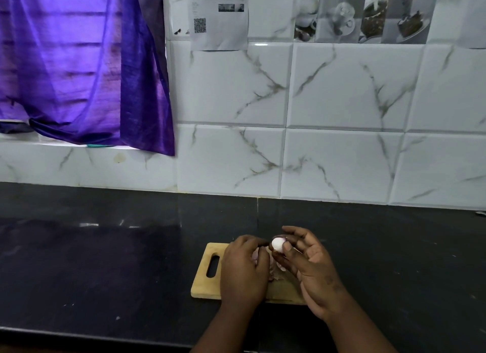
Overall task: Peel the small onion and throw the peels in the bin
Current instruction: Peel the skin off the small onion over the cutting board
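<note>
Two bare forearms reach in from the bottom edge, over the front lip of a black stone counter. The right hand is turned palm-up and tilted. Its thumb and the tips of its fingers pinch the small onion, which is held just above the far edge of the cutting board. The other fingers are loosely spread behind it. The onion shows pale and whitish, with most of its visible surface bare of skin.

The left hand is just beside it, back to the camera, with its fingers curled down and inward toward the onion. Pale pinkish peels lie between and under the two hands. Whether the left fingers are pinching a piece of peel cannot be told.

The wooden cutting board lies flat on the counter beneath both hands, its slotted handle end pointing left.

The counter is dark and glossy with a few light specks, and runs back to a wall of white marble-patterned tiles. Higher up, a row of tiles carries grey pictures of cups and desserts. A printed sheet of paper with a square code is stuck on the wall. At the left a purple curtain hangs over a lit window, its hem draped on the sill.
</note>
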